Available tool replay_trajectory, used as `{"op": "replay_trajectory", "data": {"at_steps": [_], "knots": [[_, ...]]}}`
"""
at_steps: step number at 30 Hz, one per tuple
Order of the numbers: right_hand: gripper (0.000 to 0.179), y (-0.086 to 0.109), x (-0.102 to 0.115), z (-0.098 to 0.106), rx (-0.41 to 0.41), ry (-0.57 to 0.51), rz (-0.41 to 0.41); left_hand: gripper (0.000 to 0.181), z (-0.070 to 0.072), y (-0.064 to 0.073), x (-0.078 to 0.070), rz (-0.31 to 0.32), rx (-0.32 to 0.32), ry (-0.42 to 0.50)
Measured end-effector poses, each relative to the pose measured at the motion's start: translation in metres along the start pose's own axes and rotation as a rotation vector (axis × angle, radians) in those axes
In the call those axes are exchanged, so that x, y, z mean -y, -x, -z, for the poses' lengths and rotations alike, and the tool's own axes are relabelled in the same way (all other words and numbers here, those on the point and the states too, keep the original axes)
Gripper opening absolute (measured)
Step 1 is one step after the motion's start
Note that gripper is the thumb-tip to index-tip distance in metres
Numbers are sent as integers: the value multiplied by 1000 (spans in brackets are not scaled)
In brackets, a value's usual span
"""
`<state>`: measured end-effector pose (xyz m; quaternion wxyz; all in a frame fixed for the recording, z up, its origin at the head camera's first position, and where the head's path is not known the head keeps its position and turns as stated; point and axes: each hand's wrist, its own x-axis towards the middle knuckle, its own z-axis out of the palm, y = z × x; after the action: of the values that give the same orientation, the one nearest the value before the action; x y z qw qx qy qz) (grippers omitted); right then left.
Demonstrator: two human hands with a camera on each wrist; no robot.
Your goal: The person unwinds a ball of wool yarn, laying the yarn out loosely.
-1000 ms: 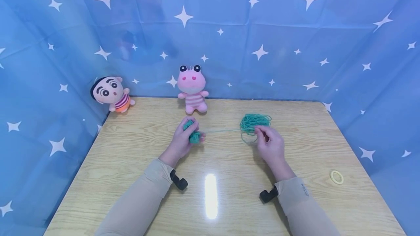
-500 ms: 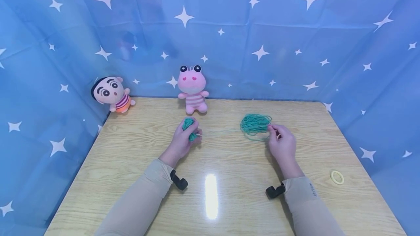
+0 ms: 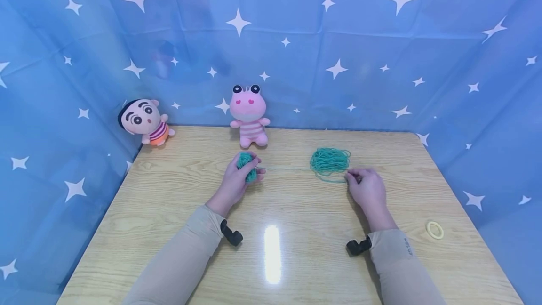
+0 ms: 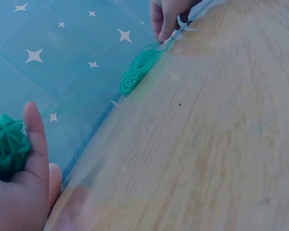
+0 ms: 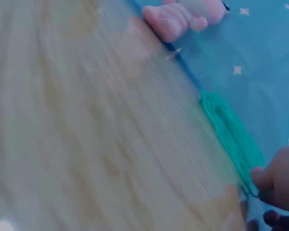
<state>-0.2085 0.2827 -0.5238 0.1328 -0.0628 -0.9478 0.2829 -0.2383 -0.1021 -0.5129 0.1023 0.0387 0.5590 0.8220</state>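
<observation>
Green yarn ball [image 3: 244,158], soft and roundish, strands wound unevenly, sits in the left hand [image 3: 232,182], above the table left of centre; left grip curled round it. Thin green strand [image 3: 288,169] runs from there across to the right, passing close by a loose green yarn bundle [image 3: 330,160], an oblong heap of long loops lying on the table toward the back. Right hand [image 3: 369,187] is at the bundle's near right end, grip closed, thumb and finger pinching yarn. Table [image 3: 296,220]: pale wood grain, smooth, bright light reflection in front. Behind and at both sides, blue cloth curtain [image 3: 292,74], creased, white four-pointed stars. Counts: one ball, one bundle, two plush toys at the back edge (pink striped one [image 3: 251,128] sitting upright, big-headed doll [image 3: 146,119] tilted at left corner), one pale yellow ring [image 3: 434,222] flat at right, two beige sleeves [image 3: 178,253], two black wrist mounts [image 3: 232,233].
</observation>
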Motion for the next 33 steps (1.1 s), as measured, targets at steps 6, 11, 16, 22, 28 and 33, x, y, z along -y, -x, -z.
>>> {"op": "replay_trajectory", "data": {"at_steps": [6,11,16,22,28,33], "knots": [[26,9,36,-17,-101,-121,203,32,0,1,1,-15,51,-11],[31,25,90,-41,24,-287,429,23,-1,2,2,-28,144,7],[42,34,134,-64,241,-361,499,15,-3,5,1,-21,236,21],[32,38,150,-76,251,-336,501,35,-5,5,2,-40,277,-29],[16,34,140,-72,129,-350,451,14,-4,5,2,-66,205,-94],[15,27,123,-61,29,-415,441,11,-1,7,0,-45,193,-20]]}}
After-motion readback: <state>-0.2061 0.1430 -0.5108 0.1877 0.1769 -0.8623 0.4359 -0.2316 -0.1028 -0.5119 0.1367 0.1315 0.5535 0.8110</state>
